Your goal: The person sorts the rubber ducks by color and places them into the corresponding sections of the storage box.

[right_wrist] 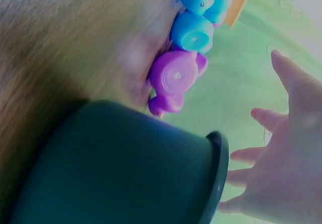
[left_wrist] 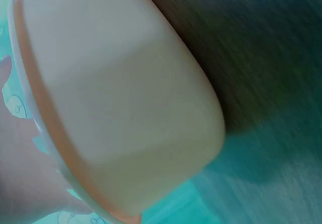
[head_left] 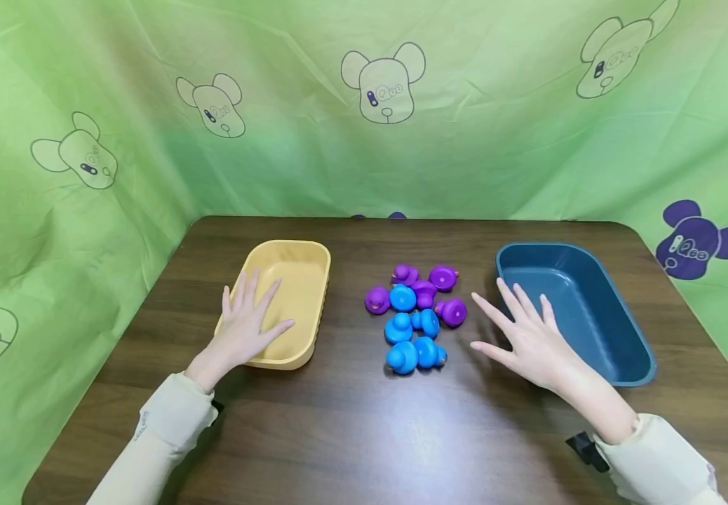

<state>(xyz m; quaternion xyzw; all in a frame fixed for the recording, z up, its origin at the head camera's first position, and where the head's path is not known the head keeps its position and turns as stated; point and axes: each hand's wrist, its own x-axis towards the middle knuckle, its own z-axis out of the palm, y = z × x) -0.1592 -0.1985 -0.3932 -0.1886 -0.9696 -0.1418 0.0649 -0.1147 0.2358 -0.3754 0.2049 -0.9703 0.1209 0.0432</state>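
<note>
My left hand [head_left: 238,333], fingers spread and straight, hovers over the left side of a yellow basin [head_left: 304,351] and holds nothing. In the left wrist view the basin's outer wall [left_wrist: 126,93] fills the middle. My right hand [head_left: 534,344] is spread over the near left rim of a dark blue basin [head_left: 616,337], also holding nothing. Between the basins lies a cluster of rubber ducks: several purple ones, such as the purple duck [head_left: 452,312], and several blue ones, such as the blue duck [head_left: 402,358]. Some are tipped over, with round bases showing.
The brown wooden table [head_left: 339,442] carries both basins and the ducks. A green cloth [head_left: 465,161] printed with mouse heads hangs behind it and along both sides. Dark straps [head_left: 588,449] show at the sleeve cuffs.
</note>
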